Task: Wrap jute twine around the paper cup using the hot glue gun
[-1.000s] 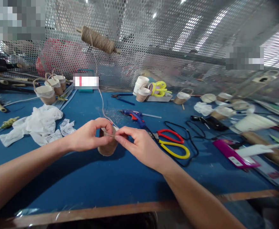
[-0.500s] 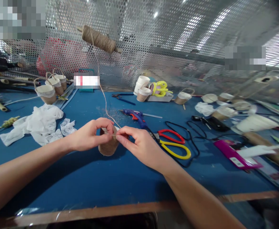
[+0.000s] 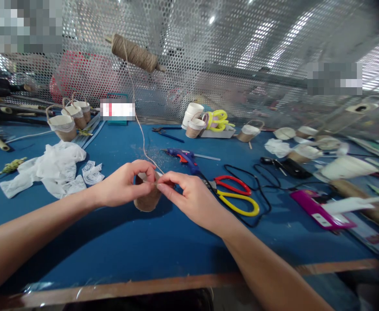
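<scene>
A small brown burlap-covered cup [image 3: 146, 201] is between my hands, just above or on the blue tabletop; I cannot tell which. My left hand [image 3: 123, 183] pinches its rim with thumb and forefinger. My right hand [image 3: 191, 196] meets it there, thumb and finger closed on the end of the jute twine [image 3: 143, 139] at the cup's edge. The fingertips hide the exact spot where twine and cup touch. From there the twine runs up to a spool [image 3: 134, 53] mounted on the perforated metal screen.
A blue glue gun [image 3: 184, 158] lies behind my right hand, with red-and-yellow-handled scissors [image 3: 239, 203] beside it. Pliers [image 3: 168, 134] rest farther back. White lace fabric [image 3: 52, 168] lies left. Finished-looking handled cups [image 3: 63, 128] stand behind it. A purple power strip [image 3: 320, 211] is right.
Almost nothing differs. Both hands keep their pinch at the cup's rim, with only a very slight shift of the fingers.
</scene>
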{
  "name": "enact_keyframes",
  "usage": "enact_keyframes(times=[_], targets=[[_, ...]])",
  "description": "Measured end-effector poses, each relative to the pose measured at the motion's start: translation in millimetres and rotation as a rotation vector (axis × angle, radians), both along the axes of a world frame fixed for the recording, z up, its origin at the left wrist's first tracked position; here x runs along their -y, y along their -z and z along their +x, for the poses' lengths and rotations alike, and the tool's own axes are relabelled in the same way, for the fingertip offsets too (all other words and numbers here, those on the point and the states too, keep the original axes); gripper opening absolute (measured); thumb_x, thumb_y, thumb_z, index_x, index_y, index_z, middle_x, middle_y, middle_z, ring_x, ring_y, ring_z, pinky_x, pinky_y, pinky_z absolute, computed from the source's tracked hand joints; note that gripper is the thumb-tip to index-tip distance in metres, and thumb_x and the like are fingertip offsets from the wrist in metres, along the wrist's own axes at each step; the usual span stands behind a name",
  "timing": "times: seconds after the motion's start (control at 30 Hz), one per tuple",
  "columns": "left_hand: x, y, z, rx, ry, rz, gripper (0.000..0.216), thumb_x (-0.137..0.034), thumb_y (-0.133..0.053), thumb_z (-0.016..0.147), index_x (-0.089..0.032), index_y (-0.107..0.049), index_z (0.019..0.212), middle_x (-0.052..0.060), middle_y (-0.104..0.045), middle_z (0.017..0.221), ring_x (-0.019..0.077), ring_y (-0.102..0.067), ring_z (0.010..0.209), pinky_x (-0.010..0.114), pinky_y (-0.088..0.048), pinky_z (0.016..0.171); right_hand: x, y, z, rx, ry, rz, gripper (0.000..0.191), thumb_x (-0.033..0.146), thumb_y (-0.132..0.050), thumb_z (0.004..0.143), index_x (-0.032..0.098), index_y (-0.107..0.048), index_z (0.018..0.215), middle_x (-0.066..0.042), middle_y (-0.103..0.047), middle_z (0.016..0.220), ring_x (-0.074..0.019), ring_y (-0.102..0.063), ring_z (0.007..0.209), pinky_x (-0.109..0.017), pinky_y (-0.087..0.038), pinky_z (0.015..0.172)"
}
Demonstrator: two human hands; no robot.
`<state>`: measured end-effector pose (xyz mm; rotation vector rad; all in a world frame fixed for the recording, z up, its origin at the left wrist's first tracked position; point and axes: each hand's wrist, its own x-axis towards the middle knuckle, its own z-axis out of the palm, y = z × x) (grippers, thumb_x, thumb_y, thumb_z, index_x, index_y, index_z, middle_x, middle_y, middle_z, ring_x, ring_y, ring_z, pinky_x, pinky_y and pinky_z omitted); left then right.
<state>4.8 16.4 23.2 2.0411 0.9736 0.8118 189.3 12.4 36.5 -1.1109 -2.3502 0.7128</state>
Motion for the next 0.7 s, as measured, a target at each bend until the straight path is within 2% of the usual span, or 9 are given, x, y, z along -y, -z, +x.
enact_keyframes(times=[0.07, 0.2, 0.27, 0.43, 0.53, 0.7], targets=[[-1, 0.0, -2, -0.032, -0.012, 0.013, 0.006, -0.022, -0.055, 0.075, -0.017, -0.051, 0.075, 0.005, -0.06, 0.087, 0.0223, -0.051, 0.106, 0.038, -0.04, 0.092, -1, 0.0, 1, -0.01, -0.002, -0.009, 0.014, 0.022, -0.048, 0.087, 0.019, -0.061, 0.084, -0.001, -0.063, 0.077, -0.0129, -0.054, 0.07, -0.025, -0.042, 0.066], [-7, -1.3, -12, -0.092, -0.068, 0.028, 0.04, -0.031, -0.065, 0.068, -0.016, -0.05, 0.102, 0.009, -0.057, 0.109, 0.023, -0.052, 0.103, 0.038, -0.041, 0.089, -6, -0.1, 7, -0.046, 0.009, -0.08, 0.015, 0.025, -0.047, 0.087, 0.018, -0.058, 0.082, 0.001, -0.059, 0.072, -0.0112, -0.052, 0.064, -0.023, -0.041, 0.061], [-13, -1.4, -19, -0.084, -0.044, 0.021, 0.042, -0.032, -0.065, 0.07, -0.015, -0.05, 0.106, 0.01, -0.056, 0.112, 0.022, -0.052, 0.103, 0.038, -0.039, 0.091, -11, 0.0, 11, -0.071, 0.006, -0.127, 0.016, 0.027, -0.047, 0.087, 0.018, -0.057, 0.08, 0.002, -0.056, 0.068, -0.0104, -0.051, 0.061, -0.022, -0.041, 0.059], [-22, 0.0, -29, 0.022, 0.082, -0.105, 0.027, -0.026, -0.059, 0.076, -0.016, -0.054, 0.1, 0.009, -0.057, 0.114, 0.0218, -0.05, 0.11, 0.038, -0.037, 0.095, -19, 1.9, 19, -0.118, -0.067, -0.205, 0.015, 0.03, -0.048, 0.087, 0.018, -0.057, 0.083, 0.003, -0.052, 0.066, -0.0095, -0.051, 0.06, -0.021, -0.042, 0.058], [-21, -0.8, -29, 0.063, 0.127, -0.109, 0.018, -0.021, -0.059, 0.075, -0.016, -0.055, 0.092, 0.01, -0.056, 0.116, 0.0214, -0.048, 0.115, 0.037, -0.035, 0.097, -21, 3.2, 20, -0.121, -0.101, -0.241, 0.015, 0.031, -0.049, 0.086, 0.019, -0.056, 0.083, 0.002, -0.052, 0.069, -0.0092, -0.051, 0.06, -0.021, -0.042, 0.057], [-17, -1.6, -24, 0.032, 0.141, -0.12, 0.009, -0.022, -0.055, 0.078, -0.015, -0.056, 0.084, 0.011, -0.052, 0.121, 0.0214, -0.047, 0.115, 0.037, -0.036, 0.096, -21, 3.9, 20, -0.106, -0.118, -0.258, 0.015, 0.031, -0.049, 0.087, 0.019, -0.057, 0.084, 0.002, -0.053, 0.069, -0.0093, -0.05, 0.06, -0.022, -0.042, 0.057]])
